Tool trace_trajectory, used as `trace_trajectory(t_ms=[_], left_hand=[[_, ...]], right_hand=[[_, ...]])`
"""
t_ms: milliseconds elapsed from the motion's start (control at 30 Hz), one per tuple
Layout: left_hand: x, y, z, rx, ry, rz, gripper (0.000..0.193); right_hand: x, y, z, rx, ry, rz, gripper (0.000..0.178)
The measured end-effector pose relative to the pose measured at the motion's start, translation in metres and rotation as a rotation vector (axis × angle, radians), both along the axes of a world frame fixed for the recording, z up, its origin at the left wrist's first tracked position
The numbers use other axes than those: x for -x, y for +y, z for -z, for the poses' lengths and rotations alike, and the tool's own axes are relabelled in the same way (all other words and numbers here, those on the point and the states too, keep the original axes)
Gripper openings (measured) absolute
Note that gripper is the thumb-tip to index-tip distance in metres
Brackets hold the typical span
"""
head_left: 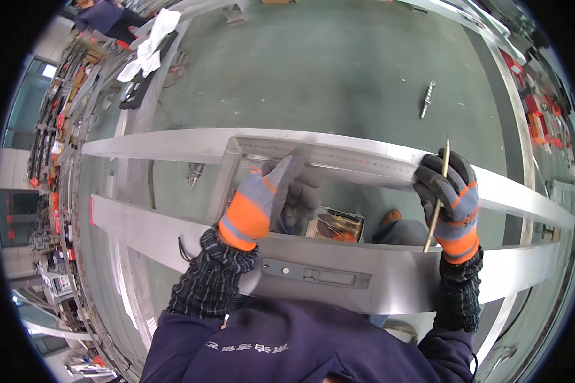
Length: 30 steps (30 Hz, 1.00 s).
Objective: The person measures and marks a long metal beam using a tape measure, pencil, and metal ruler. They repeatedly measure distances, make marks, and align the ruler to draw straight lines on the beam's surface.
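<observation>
Two gloved hands are up, well apart, beyond the near metal beam [402,271]: the left hand [265,195] is a blur, fingers curled, and I can't tell if it grips anything; the right hand [452,191] clasps a slim pencil [432,220], its fingers at the right end of a steel ruler [364,162]. That ruler lies along the far beam [511,193], probably light, springy, slippery on bare metal, best pinched by its edges near both ends.

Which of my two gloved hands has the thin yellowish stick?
Your right hand: the stick is held there, slanting across the palm side. Your left hand, partly blurred near the ruler, shows no stick.
</observation>
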<state>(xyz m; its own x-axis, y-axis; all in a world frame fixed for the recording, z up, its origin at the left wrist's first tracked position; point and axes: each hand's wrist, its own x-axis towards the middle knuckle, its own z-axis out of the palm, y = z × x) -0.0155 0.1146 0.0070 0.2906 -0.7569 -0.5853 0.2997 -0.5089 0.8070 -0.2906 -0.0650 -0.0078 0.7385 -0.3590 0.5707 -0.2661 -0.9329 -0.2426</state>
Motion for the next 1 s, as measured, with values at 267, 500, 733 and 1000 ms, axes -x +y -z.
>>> trace_trajectory(t_ms=[267, 500, 733, 1000], left_hand=[[0.022, 0.019, 0.023, 0.637, -1.456, 0.097, 0.046], [0.020, 0.012, 0.031, 0.485, -1.710, 0.209, 0.052], [0.008, 0.012, 0.033, 0.496, -1.664, 0.251, 0.049], [-0.003, 0.025, -0.019, 0.541, -1.607, 0.221, 0.055]], right_hand=[[-0.005, 0.005, 0.004, -0.055, -0.007, 0.124, 0.027], [-0.005, 0.007, 0.009, -0.053, -0.010, 0.157, 0.027], [-0.007, 0.010, 0.000, -0.097, 0.020, 0.174, 0.028], [-0.012, 0.009, -0.010, -0.100, 0.074, 0.166, 0.024]])
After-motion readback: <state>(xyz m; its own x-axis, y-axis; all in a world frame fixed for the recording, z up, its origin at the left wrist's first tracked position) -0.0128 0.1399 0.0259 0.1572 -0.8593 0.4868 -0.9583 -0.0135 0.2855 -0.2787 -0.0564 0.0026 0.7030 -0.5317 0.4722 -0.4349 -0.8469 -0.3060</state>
